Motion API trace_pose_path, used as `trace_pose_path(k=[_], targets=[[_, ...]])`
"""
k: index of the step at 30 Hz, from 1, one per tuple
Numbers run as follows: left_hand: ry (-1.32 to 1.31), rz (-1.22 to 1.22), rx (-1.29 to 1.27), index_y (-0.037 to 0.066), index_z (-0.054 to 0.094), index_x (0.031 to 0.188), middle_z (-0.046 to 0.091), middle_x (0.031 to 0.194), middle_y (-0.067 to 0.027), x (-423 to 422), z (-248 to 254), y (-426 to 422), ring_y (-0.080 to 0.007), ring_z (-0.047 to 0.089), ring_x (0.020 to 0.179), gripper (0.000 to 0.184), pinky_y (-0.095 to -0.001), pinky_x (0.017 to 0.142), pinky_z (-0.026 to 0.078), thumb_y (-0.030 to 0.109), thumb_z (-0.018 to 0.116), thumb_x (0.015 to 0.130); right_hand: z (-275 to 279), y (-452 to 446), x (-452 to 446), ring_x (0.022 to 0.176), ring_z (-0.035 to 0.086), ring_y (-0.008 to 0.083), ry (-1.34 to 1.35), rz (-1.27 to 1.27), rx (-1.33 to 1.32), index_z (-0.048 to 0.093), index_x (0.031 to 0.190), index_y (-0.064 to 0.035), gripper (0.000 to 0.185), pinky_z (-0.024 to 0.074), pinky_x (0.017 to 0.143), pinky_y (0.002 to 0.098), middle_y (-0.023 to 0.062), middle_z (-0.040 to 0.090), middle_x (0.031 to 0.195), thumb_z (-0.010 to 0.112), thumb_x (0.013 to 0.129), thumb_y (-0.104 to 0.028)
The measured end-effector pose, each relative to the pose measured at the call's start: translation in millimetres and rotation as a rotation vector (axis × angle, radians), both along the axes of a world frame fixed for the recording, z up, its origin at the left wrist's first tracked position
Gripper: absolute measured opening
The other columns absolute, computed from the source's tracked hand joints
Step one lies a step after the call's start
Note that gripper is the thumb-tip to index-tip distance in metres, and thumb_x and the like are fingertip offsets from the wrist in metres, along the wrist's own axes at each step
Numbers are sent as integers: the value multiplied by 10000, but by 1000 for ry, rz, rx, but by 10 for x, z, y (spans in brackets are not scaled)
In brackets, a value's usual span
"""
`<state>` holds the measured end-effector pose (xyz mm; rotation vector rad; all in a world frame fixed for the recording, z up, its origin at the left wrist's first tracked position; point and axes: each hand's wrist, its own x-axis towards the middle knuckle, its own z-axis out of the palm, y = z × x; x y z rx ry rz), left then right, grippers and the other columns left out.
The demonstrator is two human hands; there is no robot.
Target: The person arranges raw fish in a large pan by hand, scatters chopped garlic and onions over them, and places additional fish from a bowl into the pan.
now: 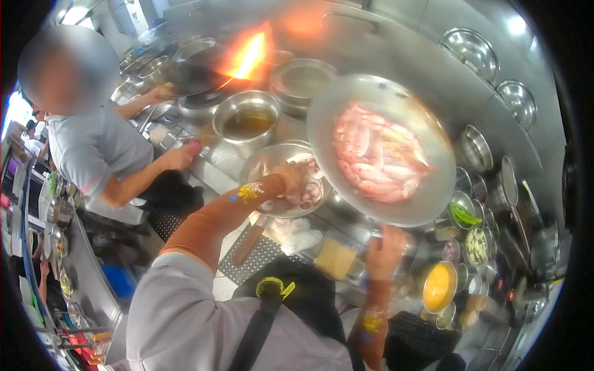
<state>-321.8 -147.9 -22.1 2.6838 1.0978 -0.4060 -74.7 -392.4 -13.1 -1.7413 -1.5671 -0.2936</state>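
Note:
My left hand (292, 179) reaches down into a steel bowl (249, 170) of raw, pale pink fish (312, 193), its fingers curled round some of them and partly hidden. Close to the bowl's right side, a large wok (322, 154) is tilted toward me. Many whole pink fish (380, 154) lie bunched in its middle. At the wok's near edge, my right hand (385, 250) is wrapped round the handle, slightly blurred.
A pot of brown liquid (249, 123) stands behind the bowl. Beyond it, a flame (252, 55) rises beside another wok (201, 74), where a co-worker (99, 142) stands. On the right are a bowl of yellow liquid (440, 285) and green vegetables (464, 214).

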Motion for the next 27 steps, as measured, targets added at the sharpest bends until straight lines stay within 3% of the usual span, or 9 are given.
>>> trace_pose_path(k=[4,7,10,13,15,18,20,22,27], targets=[[16,-1,3,42,340,1485,332,1555,-131,34,224,-45,-265,419,1367,918,-440,1064,390,317,750,711,-22,-10,15,1147,528,383,11,1,-22,622,1188,-35,438,323,1069,551,136,622,1135,625,750,-30],[-27,20,14,60,347,1486,341,1548,-144,26,73,72,-266,502,1298,930,-463,1055,399,316,764,695,-27,-29,12,1140,531,379,2,-1,-49,624,1187,-38,438,321,1070,552,141,624,1133,623,749,-40],[-48,-87,-46,115,370,1483,465,1457,-169,-66,-16,201,-301,596,1179,880,-483,1039,406,308,750,713,-70,-3,67,1134,535,375,-30,2,-46,626,1188,-41,444,321,1069,554,145,626,1125,624,744,-62],[-128,-121,33,145,521,1358,647,1167,-178,-190,-172,188,-333,647,1063,693,-501,946,459,276,734,712,-74,-19,72,1133,535,370,-26,-5,-45,626,1191,-39,456,324,1070,554,143,625,1108,634,738,-91],[-183,-166,67,124,624,1212,680,1052,-173,-331,-226,203,-342,652,1013,518,-487,882,489,251,719,719,-45,-9,79,1140,527,363,-3,-4,-60,626,1191,-40,454,324,1071,556,139,619,1112,634,740,-91],[-316,-112,81,104,681,1044,678,1015,-162,-645,-472,253,-346,650,957,339,-464,830,507,222,705,727,-78,-64,46,1156,510,350,24,6,-67,628,1188,-42,446,326,1071,559,126,606,1125,636,746,-102],[-558,-153,108,101,688,967,678,1001,-155,-851,-242,276,-347,645,930,254,-449,816,508,203,695,735,-56,-23,76,1156,509,348,18,10,-54,631,1182,-43,439,328,1069,560,121,604,1125,637,748,-109],[-400,-76,40,94,686,963,680,964,-153,-1011,226,320,-351,647,911,268,-441,801,513,194,712,716,-36,-31,48,1148,515,344,18,-14,-36,637,1167,-49,415,328,1071,565,116,607,1118,632,759,-130],[-367,-262,188,47,677,962,685,898,-160,-1003,1441,363,-354,658,857,243,-429,782,518,189,683,764,-27,-31,36,1145,517,338,28,-20,-42,641,1156,-59,402,318,1080,567,111,606,1112,631,762,-138]])
